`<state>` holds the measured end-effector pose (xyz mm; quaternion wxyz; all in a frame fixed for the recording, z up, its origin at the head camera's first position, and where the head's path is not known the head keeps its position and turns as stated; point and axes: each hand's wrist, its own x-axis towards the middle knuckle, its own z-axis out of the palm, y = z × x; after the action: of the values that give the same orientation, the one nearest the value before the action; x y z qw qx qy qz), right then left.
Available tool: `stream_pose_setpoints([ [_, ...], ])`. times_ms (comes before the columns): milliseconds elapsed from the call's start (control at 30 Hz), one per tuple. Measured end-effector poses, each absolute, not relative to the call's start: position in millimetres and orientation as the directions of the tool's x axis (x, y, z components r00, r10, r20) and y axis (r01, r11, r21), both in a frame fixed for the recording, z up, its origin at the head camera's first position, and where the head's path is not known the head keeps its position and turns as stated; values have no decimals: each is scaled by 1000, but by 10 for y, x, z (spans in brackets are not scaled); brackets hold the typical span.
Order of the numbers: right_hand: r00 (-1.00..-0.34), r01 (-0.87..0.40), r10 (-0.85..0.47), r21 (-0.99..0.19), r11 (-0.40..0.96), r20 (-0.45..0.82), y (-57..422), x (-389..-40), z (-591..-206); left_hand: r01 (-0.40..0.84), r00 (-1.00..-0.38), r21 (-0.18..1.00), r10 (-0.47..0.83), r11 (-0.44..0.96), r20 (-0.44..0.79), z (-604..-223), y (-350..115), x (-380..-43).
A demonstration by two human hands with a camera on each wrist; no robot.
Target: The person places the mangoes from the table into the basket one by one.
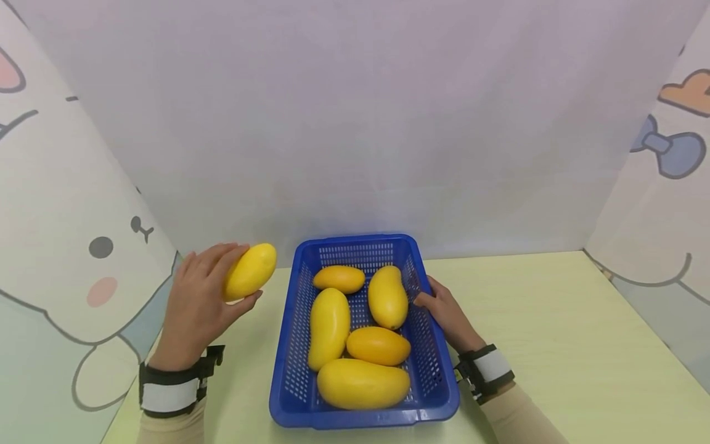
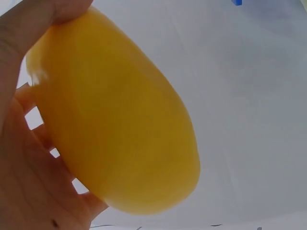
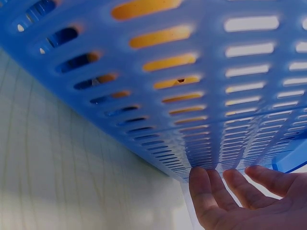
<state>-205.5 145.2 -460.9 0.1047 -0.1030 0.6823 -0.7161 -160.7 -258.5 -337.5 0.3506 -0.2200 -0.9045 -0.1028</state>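
Note:
My left hand grips a yellow mango between thumb and fingers, raised to the left of a blue plastic basket. Up close in the left wrist view, the held mango fills much of the frame. The right hand holds the basket's right rim, thumb over the edge and fingers outside. From the right wrist view, those fingertips touch the slotted side wall. Inside the basket lie several mangoes, among them a large one at the near end and a small orange-yellow one at the far end.
Basket and hands are over a pale yellow-green table. A plain whitish wall rises behind it. Cartoon-printed panels close in the left and right sides.

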Motion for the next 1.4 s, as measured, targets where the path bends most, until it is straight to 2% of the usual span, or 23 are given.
stream_pose_setpoints([
  [433,-957,7,-289,-999,-49,8,1444,-2058,-4612,537,-622,-7,402,844,672,-3389,-2467,-1600],
  [867,-957,3,-291,-999,-47,11,1452,-2060,-4612,581,-637,14,444,813,630,-3425,-2347,-1611],
  [1400,-955,6,-297,-998,-56,11,1458,-2067,-4617,650,-613,-10,533,760,584,-3442,-2231,-1615],
])
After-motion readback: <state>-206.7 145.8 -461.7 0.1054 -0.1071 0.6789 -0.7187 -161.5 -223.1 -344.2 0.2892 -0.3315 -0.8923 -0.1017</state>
